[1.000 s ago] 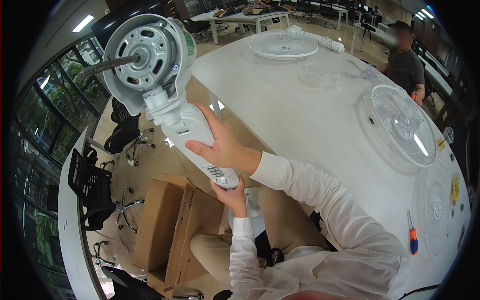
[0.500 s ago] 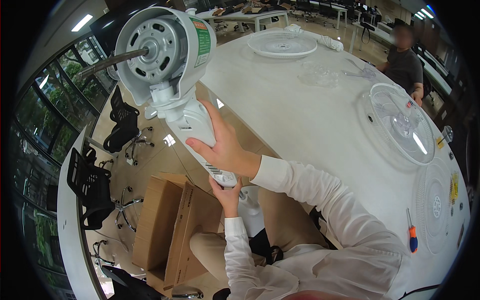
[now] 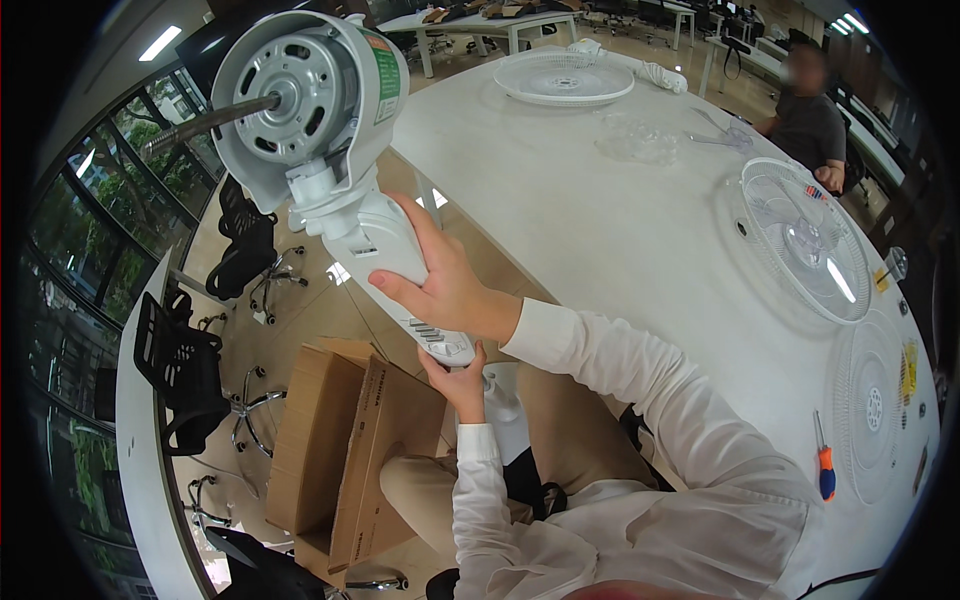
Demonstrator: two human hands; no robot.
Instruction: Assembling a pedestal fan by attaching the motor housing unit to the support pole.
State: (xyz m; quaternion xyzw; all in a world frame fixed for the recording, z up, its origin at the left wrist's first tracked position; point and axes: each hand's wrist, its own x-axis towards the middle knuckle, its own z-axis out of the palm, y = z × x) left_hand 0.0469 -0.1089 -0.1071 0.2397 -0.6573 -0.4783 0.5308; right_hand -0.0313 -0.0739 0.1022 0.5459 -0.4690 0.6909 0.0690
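A white electric fan body [image 3: 385,238] slants across the left of the view, with its bare motor [image 3: 292,92] and long metal shaft at the upper end. My right hand [image 3: 448,285] is closed around the neck below the motor housing, thumb across the front. Lower down, my left hand [image 3: 460,383] grips the bottom end of the same body, just under its row of buttons. Beneath it a pole and a white base [image 3: 508,420] show between my knees; the joint between body and pole is largely hidden by my left hand.
On the white table [image 3: 600,240] at right lie a fan guard with clear blades [image 3: 803,243], another guard [image 3: 875,410], a screwdriver [image 3: 826,472] and plastic wrap [image 3: 635,140]. A round guard [image 3: 565,80] lies farther off. An open carton [image 3: 350,450] stands by my left knee. A person [image 3: 812,130] sits opposite.
The fan body has tilted slightly to the left, its motor end moving left. Both hands still hold it, and my left hand has risen a little. The seated person's hand has shifted.
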